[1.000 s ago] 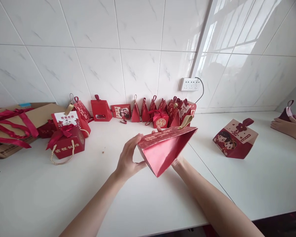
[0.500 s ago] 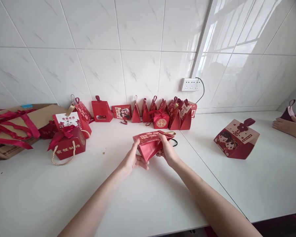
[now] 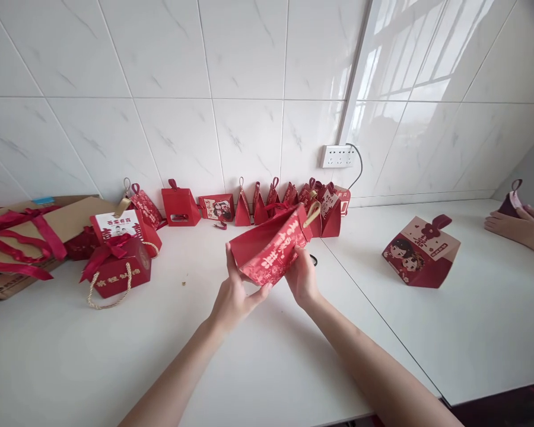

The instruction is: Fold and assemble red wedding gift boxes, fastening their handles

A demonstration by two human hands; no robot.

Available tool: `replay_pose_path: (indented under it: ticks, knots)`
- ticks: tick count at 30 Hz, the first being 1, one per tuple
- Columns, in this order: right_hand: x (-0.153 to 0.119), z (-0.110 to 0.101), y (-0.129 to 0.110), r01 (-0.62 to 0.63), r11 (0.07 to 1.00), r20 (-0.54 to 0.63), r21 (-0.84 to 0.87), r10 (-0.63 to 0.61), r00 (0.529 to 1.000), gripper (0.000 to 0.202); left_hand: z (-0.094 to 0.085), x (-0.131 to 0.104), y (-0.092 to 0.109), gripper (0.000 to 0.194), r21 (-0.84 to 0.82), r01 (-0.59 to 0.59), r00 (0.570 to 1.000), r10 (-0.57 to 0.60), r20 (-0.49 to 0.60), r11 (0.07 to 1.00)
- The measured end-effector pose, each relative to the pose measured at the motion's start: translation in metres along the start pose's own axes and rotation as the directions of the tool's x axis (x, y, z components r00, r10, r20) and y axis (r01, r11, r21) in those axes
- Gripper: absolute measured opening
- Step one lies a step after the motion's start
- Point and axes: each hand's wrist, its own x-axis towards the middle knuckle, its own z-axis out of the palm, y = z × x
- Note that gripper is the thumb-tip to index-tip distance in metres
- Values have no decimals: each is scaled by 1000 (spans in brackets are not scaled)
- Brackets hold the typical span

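Between my hands a red paper gift box (image 3: 273, 252) with pale lettering is tilted above the table, its gold ribbon loop (image 3: 312, 214) pointing up to the right. My left hand (image 3: 237, 296) grips its lower left end, thumb and fingers on either side. On the right part of the box, my right hand (image 3: 301, 277) holds the side near the ribbon end. Part of a black cord or ring (image 3: 314, 260) shows on the table just behind my right hand.
Several red gift boxes (image 3: 181, 207) line the tiled wall. Left are a rope-handled box (image 3: 123, 270) and a carton with red ribbons (image 3: 82, 214). A couple-printed box (image 3: 420, 252) stands right. Another person's hands (image 3: 516, 225) hold a dark box at far right. A power strip (image 3: 339, 156) is on the wall.
The gift box has been lifted and turned, so its lettered face now slants toward me and its ribbon end points up. Both hands have shifted with it; the view has moved slightly.
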Motion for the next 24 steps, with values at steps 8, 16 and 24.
replay_pose_path:
  ticks: [8, 16, 24]
  knots:
    - [-4, 2, -1, 22, 999, 142, 37, -27, 990, 31, 2, 1, -12, 73, 125, -275, 957, 284, -63, 953]
    - [-2, -2, 2, 61, 998, 187, 0, -60, 981, 36, 0, -1, -5, 79, 22, -190, 981, 191, -40, 982]
    - [-14, -6, -2, 430, 788, 145, -440, -410, 900, 33, -6, 0, 0, 53, -391, 99, 984, -31, 177, 915]
